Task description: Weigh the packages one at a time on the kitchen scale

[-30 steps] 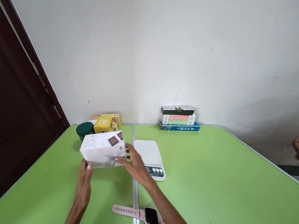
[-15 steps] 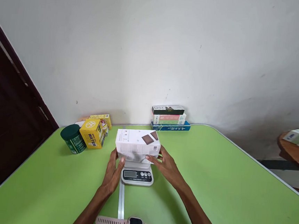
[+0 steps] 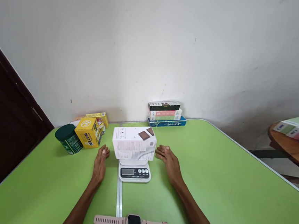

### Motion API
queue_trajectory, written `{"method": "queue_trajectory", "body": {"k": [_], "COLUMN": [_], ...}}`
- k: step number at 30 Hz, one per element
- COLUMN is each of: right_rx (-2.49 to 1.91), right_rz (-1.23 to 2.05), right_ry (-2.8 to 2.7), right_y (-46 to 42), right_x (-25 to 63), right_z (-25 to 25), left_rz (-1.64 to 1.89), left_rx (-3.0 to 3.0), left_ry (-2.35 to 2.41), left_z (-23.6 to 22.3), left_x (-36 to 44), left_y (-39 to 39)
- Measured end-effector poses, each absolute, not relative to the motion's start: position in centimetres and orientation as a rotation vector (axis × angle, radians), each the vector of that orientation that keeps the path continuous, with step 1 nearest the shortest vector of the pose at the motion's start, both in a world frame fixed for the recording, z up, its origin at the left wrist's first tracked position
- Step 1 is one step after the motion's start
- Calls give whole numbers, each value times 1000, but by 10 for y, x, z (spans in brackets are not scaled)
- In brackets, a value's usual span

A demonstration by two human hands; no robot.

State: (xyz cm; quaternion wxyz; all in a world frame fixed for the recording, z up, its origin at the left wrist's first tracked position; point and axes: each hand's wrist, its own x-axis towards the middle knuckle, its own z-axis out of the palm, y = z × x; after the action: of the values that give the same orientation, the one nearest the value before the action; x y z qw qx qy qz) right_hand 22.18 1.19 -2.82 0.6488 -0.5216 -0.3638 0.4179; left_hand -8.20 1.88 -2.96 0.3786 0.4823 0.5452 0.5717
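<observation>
The room is evenly bright, soft daylight with no hard source visible; the wall (image 3: 171,40) runs pale grey-white, slightly dimmer toward the upper left of the frame; the green table (image 3: 223,188) is vivid, with no glare on it. Shadows are faint and short; a soft one sits under the white box (image 3: 133,143) and beside the dark green can (image 3: 68,140) at centre left. The dark door (image 3: 4,123) at the left edge loses detail; straight edges bow near the corners; the far right looks a little soft; centre is sharp, no motion blur.
</observation>
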Motion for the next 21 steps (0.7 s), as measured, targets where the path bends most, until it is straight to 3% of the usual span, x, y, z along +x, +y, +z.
{"method": "queue_trajectory", "body": {"k": [13, 21], "right_rx": [-1239, -1232], "right_rz": [844, 630], "right_ry": [-895, -1039], "right_y": [4, -16], "right_x": [210, 172], "right_z": [-25, -3], "left_rz": [1449, 1372], "left_rx": [1211, 1555], "left_ry": [1439, 1422], "left_z": [-36, 18], "left_x": [-86, -42], "left_y": [17, -18]}}
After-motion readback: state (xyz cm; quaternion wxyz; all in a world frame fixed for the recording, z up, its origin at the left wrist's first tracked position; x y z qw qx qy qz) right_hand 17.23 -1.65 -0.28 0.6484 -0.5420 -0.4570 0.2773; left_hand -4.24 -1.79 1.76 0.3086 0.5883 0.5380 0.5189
